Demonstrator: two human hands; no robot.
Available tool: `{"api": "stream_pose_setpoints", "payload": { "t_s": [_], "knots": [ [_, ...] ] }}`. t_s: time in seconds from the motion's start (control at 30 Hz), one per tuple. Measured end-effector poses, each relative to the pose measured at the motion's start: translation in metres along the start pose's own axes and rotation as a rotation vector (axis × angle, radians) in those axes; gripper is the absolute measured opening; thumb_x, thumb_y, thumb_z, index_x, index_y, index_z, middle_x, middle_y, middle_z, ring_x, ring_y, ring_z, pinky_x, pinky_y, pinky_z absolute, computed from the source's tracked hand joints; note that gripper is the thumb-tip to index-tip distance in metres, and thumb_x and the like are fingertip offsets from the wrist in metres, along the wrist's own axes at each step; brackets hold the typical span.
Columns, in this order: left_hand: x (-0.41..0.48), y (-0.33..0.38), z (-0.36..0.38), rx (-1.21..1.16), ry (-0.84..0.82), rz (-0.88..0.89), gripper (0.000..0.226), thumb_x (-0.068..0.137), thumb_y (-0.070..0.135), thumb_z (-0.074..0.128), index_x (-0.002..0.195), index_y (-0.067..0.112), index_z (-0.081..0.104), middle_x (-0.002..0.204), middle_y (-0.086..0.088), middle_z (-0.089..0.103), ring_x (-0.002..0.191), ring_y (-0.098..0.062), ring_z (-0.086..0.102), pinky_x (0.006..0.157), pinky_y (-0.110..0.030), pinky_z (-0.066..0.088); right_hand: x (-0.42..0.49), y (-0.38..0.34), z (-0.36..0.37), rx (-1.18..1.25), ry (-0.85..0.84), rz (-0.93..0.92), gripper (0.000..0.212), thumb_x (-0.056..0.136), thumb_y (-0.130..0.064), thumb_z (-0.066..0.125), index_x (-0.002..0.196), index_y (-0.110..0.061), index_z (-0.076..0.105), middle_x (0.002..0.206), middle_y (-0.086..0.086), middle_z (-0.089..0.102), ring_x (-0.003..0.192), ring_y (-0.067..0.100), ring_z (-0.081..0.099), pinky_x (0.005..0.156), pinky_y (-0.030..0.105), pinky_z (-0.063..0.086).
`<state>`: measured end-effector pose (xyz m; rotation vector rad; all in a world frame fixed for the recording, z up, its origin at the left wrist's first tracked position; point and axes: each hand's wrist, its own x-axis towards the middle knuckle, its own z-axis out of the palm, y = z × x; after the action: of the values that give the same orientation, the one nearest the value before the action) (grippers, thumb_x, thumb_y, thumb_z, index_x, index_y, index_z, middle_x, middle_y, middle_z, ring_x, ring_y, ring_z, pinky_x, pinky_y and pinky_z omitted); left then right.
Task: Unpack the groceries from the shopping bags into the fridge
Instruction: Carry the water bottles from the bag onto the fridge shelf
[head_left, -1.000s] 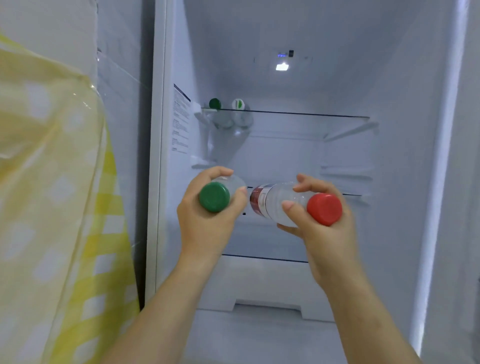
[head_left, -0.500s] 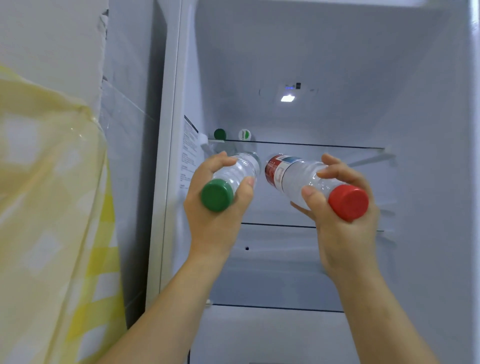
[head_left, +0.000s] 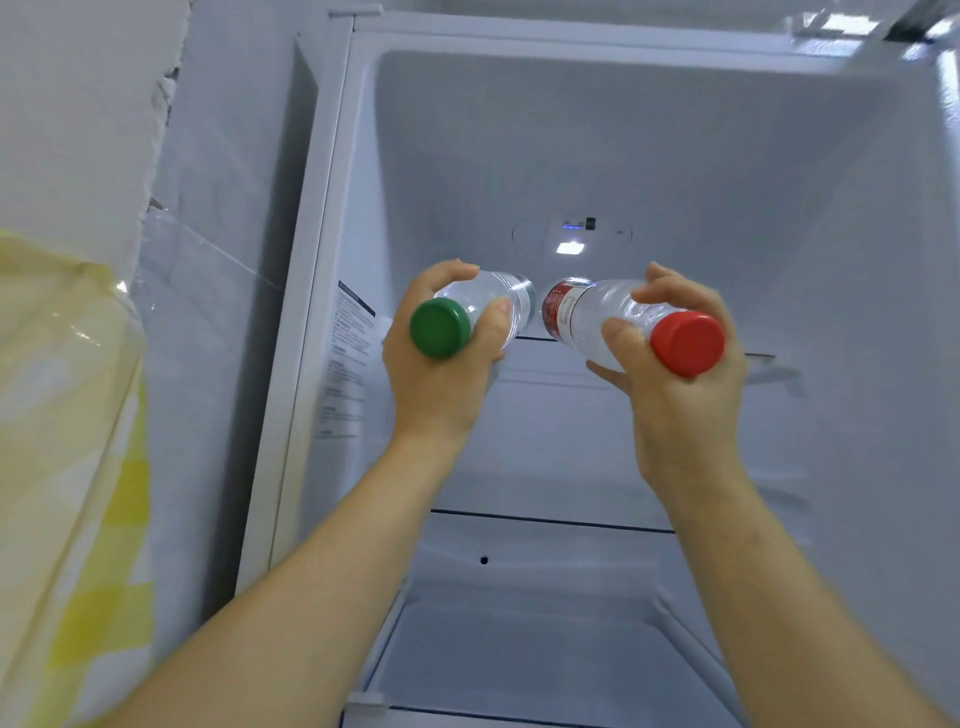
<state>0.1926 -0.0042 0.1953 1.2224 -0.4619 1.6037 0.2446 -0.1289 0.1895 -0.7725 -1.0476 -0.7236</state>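
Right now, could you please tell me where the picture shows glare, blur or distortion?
Head view: fridge lamp blows out white; glare streaks top right; yellow checked fabric at left is blurred; wide lens bows the fridge frame; green-capped bottle and red-capped bottle look sharp.

Fridge (head_left: 727, 156) white inside, lit. Upper shelf (head_left: 761, 356): front edge partly hidden, top not visible. Middle shelf (head_left: 550, 521) below it. Lower shelf (head_left: 519, 654) near frame bottom.
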Motion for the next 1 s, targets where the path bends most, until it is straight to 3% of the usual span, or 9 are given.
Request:
{"api": "stream_pose_setpoints", "payload": {
  "t_s": [0.1, 0.17, 0.23, 0.37, 0.47, 0.6, 0.67, 0.8, 1.0],
  "knots": [
    [0.013, -0.009, 0.010, 0.016, -0.033, -0.009, 0.023, 0.067, 0.020, 0.067, 0.084, 0.034, 0.059, 0.086, 0.022, 0.058, 0.067, 0.003, 0.058, 0.065, -0.046, 0.059, 0.016, 0.009, 0.000, 0.018, -0.010, 0.056, 0.035, 0.068, -0.010, 0.069, 0.071, -0.043, 0.062, 0.108, -0.017, 0.059, 0.097, 0.003, 0.060, 0.081, 0.056, 0.053],
    [0.022, -0.018, 0.015, 0.039, -0.059, -0.017, 0.022, 0.066, 0.021, 0.066, 0.082, 0.034, 0.059, 0.090, 0.016, 0.056, 0.071, -0.001, 0.057, 0.066, -0.047, 0.059, 0.027, 0.016, 0.000, 0.003, -0.025, 0.084, 0.035, 0.073, -0.001, 0.068, 0.075, -0.035, 0.059, 0.085, -0.029, 0.060, 0.075, -0.002, 0.057, 0.075, 0.053, 0.053],
    [0.032, -0.024, 0.019, 0.095, -0.097, -0.028, 0.021, 0.065, 0.024, 0.067, 0.080, 0.036, 0.059, 0.087, 0.019, 0.056, 0.078, -0.008, 0.057, 0.067, -0.047, 0.059, 0.039, 0.019, 0.001, -0.040, -0.044, 0.120, 0.037, 0.077, 0.004, 0.064, 0.075, -0.033, 0.057, 0.068, -0.029, 0.056, 0.068, 0.001, 0.054, 0.073, 0.052, 0.054],
    [0.059, -0.031, 0.027, 0.210, -0.172, -0.089, 0.018, 0.061, 0.031, 0.069, 0.077, 0.037, 0.062, 0.082, 0.018, 0.058, 0.092, -0.020, 0.060, 0.071, -0.048, 0.058, 0.067, 0.021, 0.004, -0.132, -0.130, 0.189, 0.032, 0.078, 0.002, 0.063, 0.074, -0.029, 0.056, 0.072, -0.012, 0.052, 0.072, 0.011, 0.051, 0.074, 0.051, 0.054],
    [0.077, -0.035, 0.032, 0.273, -0.238, -0.133, 0.021, 0.062, 0.032, 0.071, 0.083, 0.031, 0.065, 0.079, 0.018, 0.057, 0.086, -0.013, 0.057, 0.078, -0.050, 0.056, 0.085, 0.025, 0.006, -0.191, -0.167, 0.223, 0.027, 0.078, -0.001, 0.065, 0.075, -0.026, 0.056, 0.074, -0.008, 0.051, 0.075, 0.014, 0.050, 0.081, 0.047, 0.052],
    [0.086, -0.044, 0.038, 0.407, -0.360, -0.117, 0.019, 0.075, 0.025, 0.074, 0.091, 0.024, 0.064, 0.076, 0.017, 0.052, 0.081, -0.011, 0.053, 0.068, -0.043, 0.059, 0.095, 0.042, 0.001, -0.299, -0.227, 0.230, 0.022, 0.079, -0.005, 0.066, 0.081, -0.024, 0.057, 0.077, -0.011, 0.051, 0.071, 0.006, 0.049, 0.069, 0.024, 0.045],
    [0.088, -0.048, 0.044, 0.532, -0.408, -0.046, 0.022, 0.077, 0.030, 0.072, 0.095, 0.022, 0.063, 0.075, 0.016, 0.054, 0.087, -0.015, 0.055, 0.072, -0.042, 0.058, 0.098, 0.051, -0.002, -0.343, -0.221, 0.206, 0.021, 0.079, -0.007, 0.067, 0.081, -0.026, 0.057, 0.075, -0.013, 0.052, 0.068, 0.003, 0.048, 0.062, 0.018, 0.039],
    [0.091, -0.054, 0.053, 0.789, -0.454, 0.062, 0.031, 0.076, 0.043, 0.069, 0.100, 0.024, 0.062, 0.088, 0.007, 0.064, 0.094, -0.019, 0.056, 0.080, -0.035, 0.051, 0.104, 0.067, -0.005, -0.410, -0.227, 0.196, 0.023, 0.078, -0.010, 0.069, 0.079, -0.030, 0.057, 0.072, -0.014, 0.052, 0.067, 0.002, 0.048, 0.061, 0.016, 0.038],
    [0.096, -0.076, 0.054, 0.861, -0.494, 0.026, 0.032, 0.078, 0.045, 0.067, 0.107, 0.034, 0.059, 0.099, 0.011, 0.061, 0.097, -0.015, 0.050, 0.078, -0.026, 0.041, 0.116, 0.089, -0.019, -0.512, -0.283, 0.256, 0.023, 0.078, -0.015, 0.070, 0.095, -0.027, 0.060, 0.081, -0.012, 0.055, 0.074, 0.007, 0.051, 0.064, 0.020, 0.043]
  ]
}}
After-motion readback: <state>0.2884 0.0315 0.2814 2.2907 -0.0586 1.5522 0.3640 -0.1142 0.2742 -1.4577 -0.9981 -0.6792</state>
